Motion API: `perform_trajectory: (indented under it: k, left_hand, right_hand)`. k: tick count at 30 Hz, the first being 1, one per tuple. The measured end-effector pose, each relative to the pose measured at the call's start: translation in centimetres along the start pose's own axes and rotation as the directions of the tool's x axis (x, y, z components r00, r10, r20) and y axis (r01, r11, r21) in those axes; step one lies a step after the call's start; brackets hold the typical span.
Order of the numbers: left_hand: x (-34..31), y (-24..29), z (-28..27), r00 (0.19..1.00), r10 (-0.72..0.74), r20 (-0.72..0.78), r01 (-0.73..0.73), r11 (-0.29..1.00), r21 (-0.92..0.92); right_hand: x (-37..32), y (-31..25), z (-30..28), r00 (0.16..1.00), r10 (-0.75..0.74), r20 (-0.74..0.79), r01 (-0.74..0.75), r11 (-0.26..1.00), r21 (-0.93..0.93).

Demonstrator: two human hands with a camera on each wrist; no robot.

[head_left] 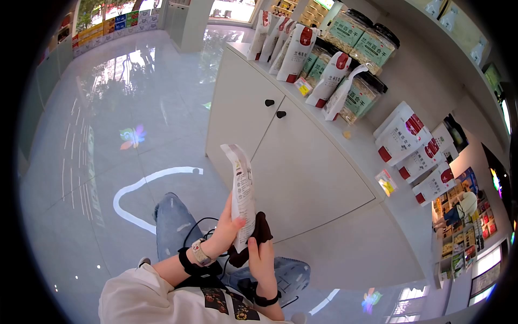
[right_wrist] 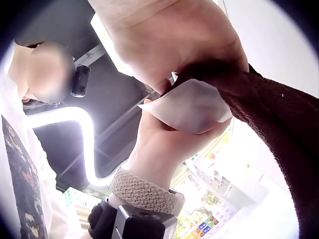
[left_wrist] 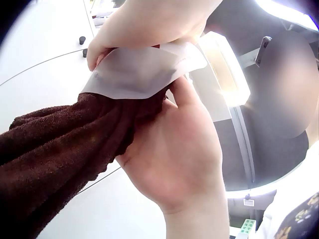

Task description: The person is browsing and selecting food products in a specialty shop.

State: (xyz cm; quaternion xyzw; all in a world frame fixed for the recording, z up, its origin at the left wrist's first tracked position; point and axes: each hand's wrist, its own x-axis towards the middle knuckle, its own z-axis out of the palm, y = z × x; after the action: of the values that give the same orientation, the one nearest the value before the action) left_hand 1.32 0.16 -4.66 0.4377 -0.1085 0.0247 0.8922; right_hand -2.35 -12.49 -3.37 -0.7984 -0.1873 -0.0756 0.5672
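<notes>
My left hand [head_left: 223, 233], with a watch on a woven strap, grips a white printed pouch [head_left: 243, 189] that stands upright before me. Its pale bottom [left_wrist: 137, 72] shows from below in the left wrist view. My right hand [head_left: 262, 262] holds a dark brown cloth [head_left: 263, 228] against the pouch's lower end. The cloth's loose part [right_wrist: 279, 107] hangs away from the hand in the right wrist view, and the right fingertips are partly hidden behind the cloth and pouch.
A white cabinet [head_left: 302, 178] with black knobs stands ahead. Similar white pouches [head_left: 298, 53] and clear jars with green labels [head_left: 372, 48] line its top; more pouches [head_left: 402, 135] stand to the right. Price cards [head_left: 386, 182] sit at the edge. A person [head_left: 461, 208] is at far shelves.
</notes>
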Motion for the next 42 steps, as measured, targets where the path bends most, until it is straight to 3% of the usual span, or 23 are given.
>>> perform_trajectory:
  k: [3,6,12,15,18,21,24,27,30,39,42]
  left_hand:
    - [-0.1,-0.2,0.1,0.998,0.036,-0.05,-0.033,0.999,0.041]
    - [-0.1,0.0,-0.1,0.992,0.13,-0.005,-0.125,0.963,0.241]
    - [-0.2,0.8,0.3,0.991,0.132,0.017,-0.131,0.955,0.266]
    - [-0.2,1.0,0.7,0.992,0.127,-0.005,-0.121,0.958,0.258]
    - [-0.2,0.8,0.8,0.99,0.144,-0.002,-0.14,0.96,0.243]
    - [-0.2,0.3,0.2,0.991,0.135,-0.002,-0.13,0.958,0.255]
    - [-0.2,0.1,0.1,0.989,0.147,0.0,-0.143,0.964,0.225]
    - [-0.2,0.4,0.2,0.992,0.122,0.008,-0.121,0.963,0.239]
    - [-0.2,0.8,0.5,0.99,0.136,0.026,-0.138,0.959,0.248]
    - [-0.3,0.9,0.6,0.997,0.075,0.004,-0.074,0.971,0.226]
    - [-0.1,0.7,0.5,0.996,0.088,0.013,-0.088,0.971,0.222]
  right_hand:
    - [0.0,0.5,-0.1,1.0,-0.005,0.018,0.005,1.0,0.007]
    - [-0.1,0.2,0.2,0.99,0.133,0.036,-0.137,0.977,0.165]
    - [-0.2,0.3,0.2,0.992,0.119,0.051,-0.126,0.977,0.17]
    - [-0.2,0.0,-0.3,0.969,0.222,0.106,-0.238,0.955,0.178]
    - [-0.6,1.1,0.2,0.968,0.245,0.054,-0.25,0.923,0.291]
    - [-0.3,1.4,0.8,0.992,0.114,-0.049,-0.09,0.932,0.352]
    - [-0.1,0.5,1.1,0.984,0.154,-0.086,-0.092,0.863,0.496]
    - [-0.3,0.9,0.8,0.964,0.263,-0.021,-0.195,0.761,0.619]
    - [-0.2,0.6,0.7,0.969,0.239,-0.054,-0.154,0.765,0.625]
    - [-0.2,1.1,-0.4,0.957,0.283,-0.06,-0.204,0.808,0.553]
    - [0.1,0.0,-0.6,0.947,0.319,-0.035,-0.237,0.769,0.594]
